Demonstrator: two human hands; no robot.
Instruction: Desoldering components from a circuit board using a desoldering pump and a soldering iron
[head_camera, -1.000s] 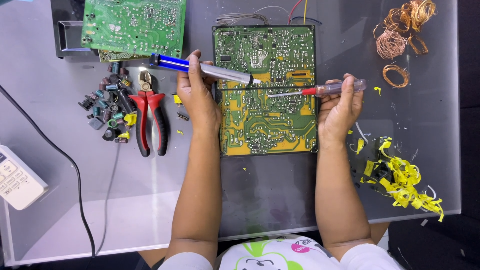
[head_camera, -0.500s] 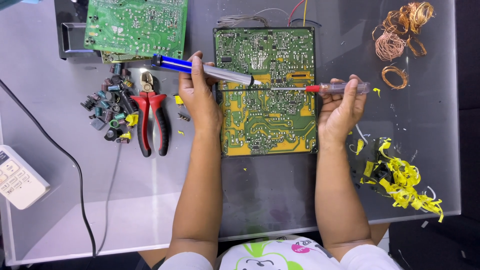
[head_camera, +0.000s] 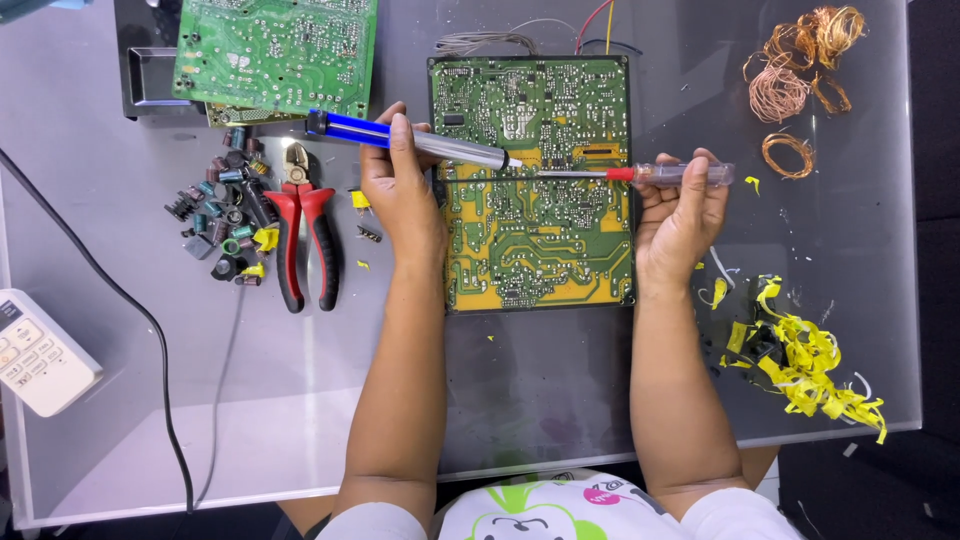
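A green and yellow circuit board (head_camera: 535, 235) lies solder side up in the middle of the glass table. My left hand (head_camera: 402, 195) grips a blue-handled soldering iron (head_camera: 420, 142), whose metal tip reaches the board's upper middle. My right hand (head_camera: 682, 215) holds a screwdriver (head_camera: 660, 174) with a clear and red handle; its thin shaft points left and meets the iron's tip over the board.
Red-handled pliers (head_camera: 305, 230) and a pile of removed capacitors (head_camera: 222, 220) lie left of my left hand. A second green board (head_camera: 275, 50) sits on a black box at the top left. Copper wire coils (head_camera: 790, 75) are top right, yellow scraps (head_camera: 800, 350) right, a white remote (head_camera: 35, 350) far left.
Both hands and tools stay nearly still over the board; the view has shifted only slightly.
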